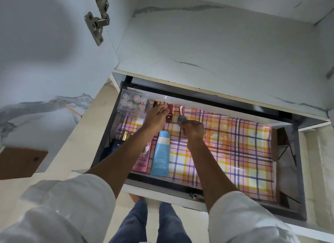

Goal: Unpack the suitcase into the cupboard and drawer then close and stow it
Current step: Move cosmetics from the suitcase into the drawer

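We take this for a home, likely a bedroom or dressing corner. We see a marble-patterned cupboard door (54,61) on a metal hinge (97,20), and below it an open drawer (292,170) lined with plaid paper (235,152), holding toiletries: a blue tube (161,154), a pink carton (142,161) and a clear box (132,105) of small items.

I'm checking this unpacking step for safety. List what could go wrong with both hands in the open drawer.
1. The left hand works right beside the clear organiser box and a dark red tube; a nudge could topple or scatter them.
2. The right hand grips a small grey-tipped item above the plaid liner; it might roll if dropped.
3. The drawer juts out above the person's legs and could bump them.
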